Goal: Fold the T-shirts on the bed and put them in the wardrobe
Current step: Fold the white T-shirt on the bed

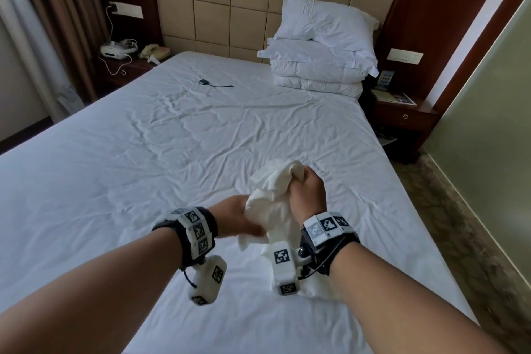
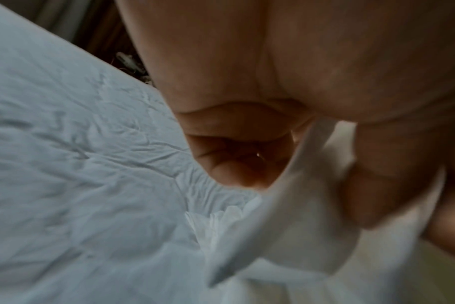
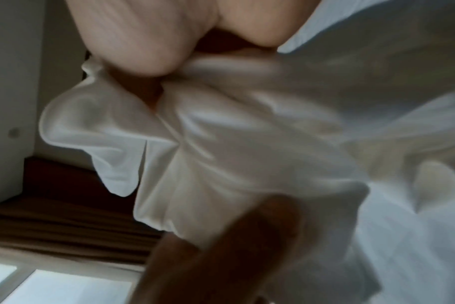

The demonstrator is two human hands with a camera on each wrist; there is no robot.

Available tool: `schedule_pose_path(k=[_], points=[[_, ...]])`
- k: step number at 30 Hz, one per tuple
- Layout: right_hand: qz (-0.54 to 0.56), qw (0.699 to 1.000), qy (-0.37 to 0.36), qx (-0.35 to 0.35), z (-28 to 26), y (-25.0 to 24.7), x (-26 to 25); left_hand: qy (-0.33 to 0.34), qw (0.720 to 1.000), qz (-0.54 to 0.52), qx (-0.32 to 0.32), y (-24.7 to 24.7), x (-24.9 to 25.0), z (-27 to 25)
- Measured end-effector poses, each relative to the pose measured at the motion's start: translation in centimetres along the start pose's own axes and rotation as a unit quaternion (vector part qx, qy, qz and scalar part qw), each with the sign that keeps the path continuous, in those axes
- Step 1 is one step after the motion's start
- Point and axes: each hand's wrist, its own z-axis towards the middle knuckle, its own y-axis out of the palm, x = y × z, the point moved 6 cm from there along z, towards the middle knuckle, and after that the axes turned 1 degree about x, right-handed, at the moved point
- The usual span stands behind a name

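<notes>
Now both fists grip a bunched T-shirt (image 1: pixel 273 190) above the bed (image 1: pixel 172 129), right hand (image 1: pixel 307 192) and left hand (image 1: pixel 238 218); unfolded yet, so next spread it flat.

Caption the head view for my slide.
Both hands, left hand and right hand, grip a bunched white T-shirt above the bed.

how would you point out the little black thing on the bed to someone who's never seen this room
Start at the stacked white pillows by the headboard, then look left across the bed. The small black device lies alone on the sheet, a thin cable trailing right, the only dark item there.
</notes>
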Motion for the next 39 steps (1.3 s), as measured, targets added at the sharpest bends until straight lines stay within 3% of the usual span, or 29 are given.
schedule_pose_path(k=[2,6,9,12,17,21,23,27,29,30,35,37,39], points=[[0.046,0.998,0.016,0.029,0.0,-0.7,-0.2,-0.018,0.998,0.051,0.037,-0.2,-0.8,0.4],[0.066,0.993,0.068,0.073,0.4,-2.8,0.6,0.006,0.979,-0.133,0.153,-2.1,-1.0,0.1],[0.034,0.986,0.153,0.056,0.5,-3.3,2.5,0.044,0.955,-0.175,0.236,-3.9,0.1,-0.3],[0.022,0.981,0.191,0.032,0.3,-3.5,4.1,0.063,0.94,-0.194,0.274,-4.8,1.2,-0.3],[-0.019,0.985,0.17,-0.007,-0.1,-4.1,4.4,0.061,0.935,-0.262,0.234,-4.8,3.1,-0.4],[-0.014,0.983,0.167,0.072,0.7,-6.2,4.4,0.039,0.935,-0.302,0.181,-5.3,3.8,-0.7],[0.013,0.978,0.167,0.127,1.2,-7.3,4.1,0.032,0.956,-0.253,0.141,-5.6,3.9,-0.9],[0.024,0.975,0.145,0.165,1.9,-8.7,3.3,0.006,0.999,-0.008,0.044,-5.1,4.0,-1.4],[0.005,0.982,0.128,0.141,1.6,-8.5,3.0,0.005,0.992,0.111,0.058,-5.1,4.4,-1.6],[0.0,0.984,0.123,0.127,1.4,-8.3,3.1,0.004,0.99,0.118,0.076,-5.2,4.4,-1.6],[0.02,0.99,0.121,0.068,-0.1,-7.2,4.2,0.001,0.982,-0.092,0.168,-6.0,3.9,-2.1],[0.0,0.994,0.091,0.054,-0.3,-7.1,4.0,0.017,0.979,-0.093,0.181,-6.1,4.3,-2.3],[-0.054,0.999,0.005,-0.002,-0.9,-5.9,2.5,0.034,0.985,-0.054,0.158,-5.7,4.8,-2.3]])
